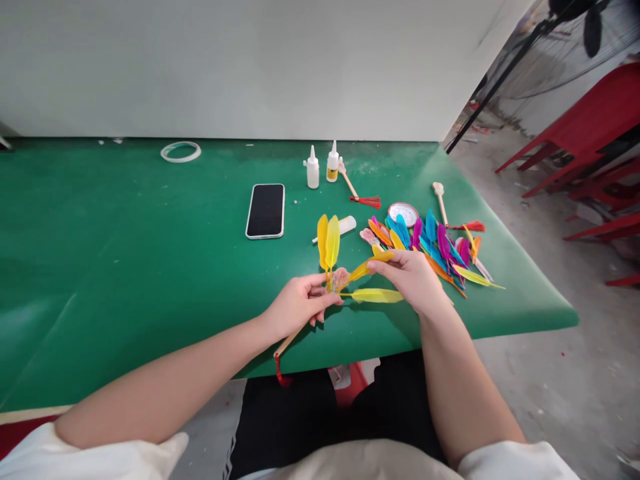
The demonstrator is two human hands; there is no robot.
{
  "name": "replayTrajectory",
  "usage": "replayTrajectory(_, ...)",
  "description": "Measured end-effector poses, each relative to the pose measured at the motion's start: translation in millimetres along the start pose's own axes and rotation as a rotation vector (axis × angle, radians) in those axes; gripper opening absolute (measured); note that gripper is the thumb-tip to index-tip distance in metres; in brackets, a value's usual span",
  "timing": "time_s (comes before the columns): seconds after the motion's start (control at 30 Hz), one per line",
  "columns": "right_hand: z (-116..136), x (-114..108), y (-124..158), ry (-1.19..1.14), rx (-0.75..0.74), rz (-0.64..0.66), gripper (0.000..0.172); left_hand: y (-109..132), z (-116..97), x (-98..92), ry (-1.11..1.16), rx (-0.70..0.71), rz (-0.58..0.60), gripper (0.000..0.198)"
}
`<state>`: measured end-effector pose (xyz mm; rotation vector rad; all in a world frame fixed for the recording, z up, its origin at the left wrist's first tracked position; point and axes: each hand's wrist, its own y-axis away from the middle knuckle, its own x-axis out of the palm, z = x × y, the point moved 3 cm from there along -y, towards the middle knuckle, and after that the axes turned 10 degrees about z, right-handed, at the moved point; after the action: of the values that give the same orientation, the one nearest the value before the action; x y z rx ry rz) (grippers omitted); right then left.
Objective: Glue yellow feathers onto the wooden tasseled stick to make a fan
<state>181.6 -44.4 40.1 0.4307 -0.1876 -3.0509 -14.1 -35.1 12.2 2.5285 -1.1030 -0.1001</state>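
My left hand (300, 305) is closed on a small wooden fan stick (289, 343) whose red tassel (280, 371) hangs below the table edge. Its pink head (341, 278) carries two upright yellow feathers (328, 243) and one lying yellow feather (376, 295). My right hand (413, 275) pinches another yellow feather (367, 265) that points at the pink head. Both hands hover just above the front edge of the green table (125, 253).
A heap of coloured feathers (437, 248) lies right of my hands, with a round white lid (403, 213) and two more tasselled sticks (356, 192) (443, 207). Two glue bottles (323, 167), a lying tube (344, 227), a phone (265, 210) and a tape ring (181, 151) sit farther back. Red chairs (590, 140) stand right.
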Motion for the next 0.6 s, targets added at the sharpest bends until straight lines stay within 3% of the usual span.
replayTrajectory(0.27,5.2,10.2,0.0,-0.082,0.068,0.138,0.014,-0.8,-0.3,-0.7,-0.008,-0.015,-0.006,0.049)
replayTrajectory(0.47,16.1,-1.5,-2.8,0.017,-0.030,-0.077,0.016,-0.4,1.7,2.4,-0.072,-0.044,0.068,0.049)
replayTrajectory(0.6,12.9,8.0,-6.9,0.058,0.002,0.075,0.018,0.8,1.9,3.9,-0.110,-0.046,0.107,0.046)
